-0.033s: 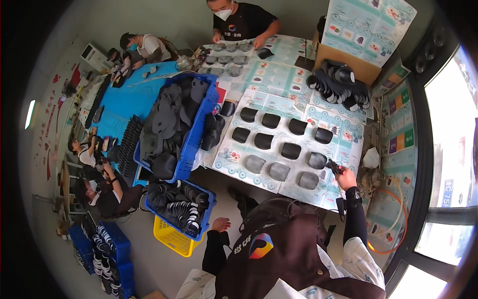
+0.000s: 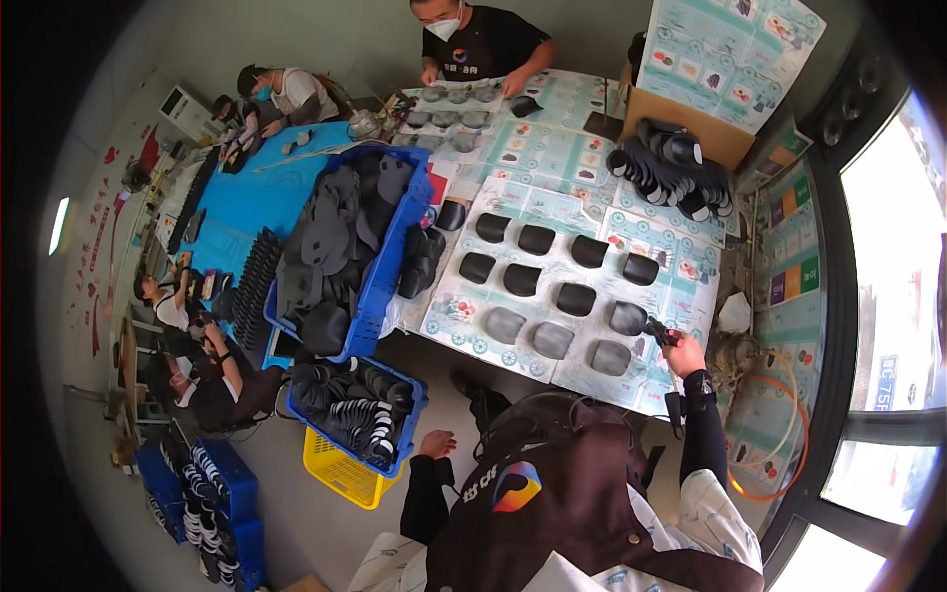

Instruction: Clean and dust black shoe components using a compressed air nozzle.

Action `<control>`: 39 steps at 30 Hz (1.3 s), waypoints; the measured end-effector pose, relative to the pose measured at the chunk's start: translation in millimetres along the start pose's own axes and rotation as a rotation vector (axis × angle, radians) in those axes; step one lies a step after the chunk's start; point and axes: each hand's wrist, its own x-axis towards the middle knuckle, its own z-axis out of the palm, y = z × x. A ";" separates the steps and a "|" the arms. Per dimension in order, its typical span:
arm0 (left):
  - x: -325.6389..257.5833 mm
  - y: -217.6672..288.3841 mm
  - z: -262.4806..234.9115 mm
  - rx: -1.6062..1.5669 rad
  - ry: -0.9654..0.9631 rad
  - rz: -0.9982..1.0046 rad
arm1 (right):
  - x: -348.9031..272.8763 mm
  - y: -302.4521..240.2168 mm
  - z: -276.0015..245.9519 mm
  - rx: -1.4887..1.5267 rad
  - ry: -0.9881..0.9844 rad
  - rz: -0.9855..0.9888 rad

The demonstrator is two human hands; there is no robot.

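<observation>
My right hand (image 2: 685, 355) is closed around a small black spray gun (image 2: 659, 333) at the table's right side. Its front end is beside a greyish rounded pad (image 2: 628, 318). Three more pads nearby, such as the near right one (image 2: 611, 357), look grey and dull. Farther back, several glossy black pads (image 2: 575, 299) lie spaced out in rows on the patterned table covering (image 2: 473, 340). My left hand (image 2: 438, 444) hangs low beside the apron, off the table, with its fingers loosely apart and nothing in them.
A blue crate (image 2: 367, 331) of dark pieces borders the table on the left. Below it, another blue crate (image 2: 406, 449) sits over a yellow basket (image 2: 345, 483). Stacked dark pieces (image 2: 671, 168) stand back right. An orange hose (image 2: 801, 424) loops right. A masked person (image 2: 483, 49) works opposite.
</observation>
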 end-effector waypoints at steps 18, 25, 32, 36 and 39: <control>-8.6 -34.7 -3.1 0.146 -0.103 0.053 | -1.1 2.4 12.5 0.044 0.042 -0.041; -0.4 -3.7 -25.7 0.245 -0.131 0.071 | 16.5 -13.1 9.1 0.055 0.039 -0.032; 3.5 589.6 22.8 0.664 0.790 1.290 | 0.0 -31.4 10.6 0.129 -0.118 0.004; 31.6 742.0 30.9 0.949 0.630 0.734 | -9.7 1.2 24.4 0.167 -0.050 0.132; 53.0 806.8 48.8 1.025 0.561 0.665 | -38.9 13.1 22.3 0.213 0.102 0.175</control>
